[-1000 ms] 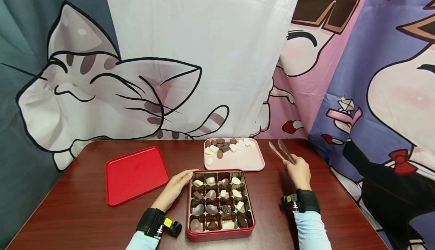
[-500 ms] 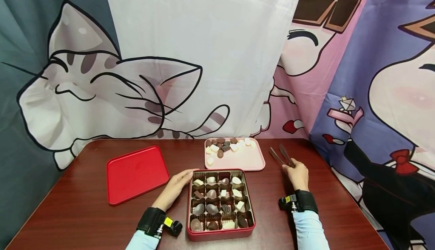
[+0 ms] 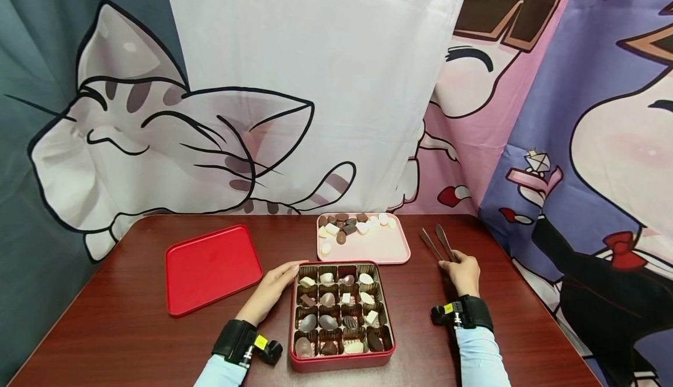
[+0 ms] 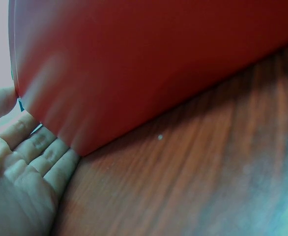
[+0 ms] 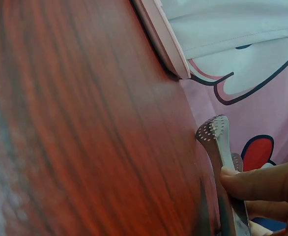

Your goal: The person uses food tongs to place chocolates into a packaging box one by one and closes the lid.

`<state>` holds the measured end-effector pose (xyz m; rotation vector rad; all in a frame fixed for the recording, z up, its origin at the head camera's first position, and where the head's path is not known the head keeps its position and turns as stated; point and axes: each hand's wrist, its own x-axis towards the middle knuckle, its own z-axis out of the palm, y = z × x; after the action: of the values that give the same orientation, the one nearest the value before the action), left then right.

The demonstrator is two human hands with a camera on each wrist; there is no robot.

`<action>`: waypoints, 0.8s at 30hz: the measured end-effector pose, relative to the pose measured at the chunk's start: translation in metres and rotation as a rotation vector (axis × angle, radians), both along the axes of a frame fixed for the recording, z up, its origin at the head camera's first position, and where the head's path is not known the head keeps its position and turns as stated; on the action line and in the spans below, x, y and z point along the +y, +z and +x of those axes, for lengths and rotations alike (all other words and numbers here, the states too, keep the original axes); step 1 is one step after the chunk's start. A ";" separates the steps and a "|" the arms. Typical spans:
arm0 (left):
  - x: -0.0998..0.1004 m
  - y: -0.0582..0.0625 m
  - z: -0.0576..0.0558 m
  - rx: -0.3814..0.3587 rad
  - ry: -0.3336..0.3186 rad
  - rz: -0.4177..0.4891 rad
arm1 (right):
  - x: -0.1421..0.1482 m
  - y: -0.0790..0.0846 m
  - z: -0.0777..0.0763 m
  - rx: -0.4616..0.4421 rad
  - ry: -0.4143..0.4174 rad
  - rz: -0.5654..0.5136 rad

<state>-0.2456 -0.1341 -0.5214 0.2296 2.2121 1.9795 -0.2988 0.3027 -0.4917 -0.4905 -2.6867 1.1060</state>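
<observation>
My left hand (image 3: 270,293) rests along the far left corner of a red chocolate box (image 3: 342,363); in the left wrist view its fingers lie against the box's red side wall (image 4: 149,64), fairly straight. The box has a gold divided insert whose compartments hold dark, brown and white chocolates (image 3: 328,323). To the right of the box, my right hand (image 3: 462,273) holds metal tongs (image 3: 443,241) between thumb and fingers. Their arms stand apart and point away from me, with nothing between the tips. The right wrist view shows a perforated tong end (image 5: 215,129) near the thumb.
Behind the box is a pink tray (image 3: 386,249) with several dark and white chocolates at its left and far side. A red lid (image 3: 212,270) lies on the wooden table (image 3: 131,328) to the left. A printed cloth (image 3: 326,83) hangs behind the table.
My right hand with the tongs shifts slightly, first toward me and then a little right. The left hand stays at the box, and the chocolates look unmoved.
</observation>
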 end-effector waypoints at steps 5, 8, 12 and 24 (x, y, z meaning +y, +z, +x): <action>0.000 0.000 -0.001 0.008 -0.013 -0.001 | 0.002 -0.001 -0.002 0.003 -0.008 -0.013; 0.001 0.000 -0.001 0.009 0.011 -0.018 | 0.002 -0.001 -0.003 -0.035 0.008 -0.017; 0.002 0.000 -0.002 -0.002 0.017 -0.018 | 0.003 0.002 -0.001 -0.076 0.031 -0.018; 0.000 0.005 -0.004 0.057 0.025 -0.061 | -0.031 0.052 0.014 0.095 0.097 -0.151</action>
<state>-0.2500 -0.1344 -0.5163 0.2540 2.3175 1.9379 -0.2850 0.2715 -0.4399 -0.3253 -2.5812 1.3303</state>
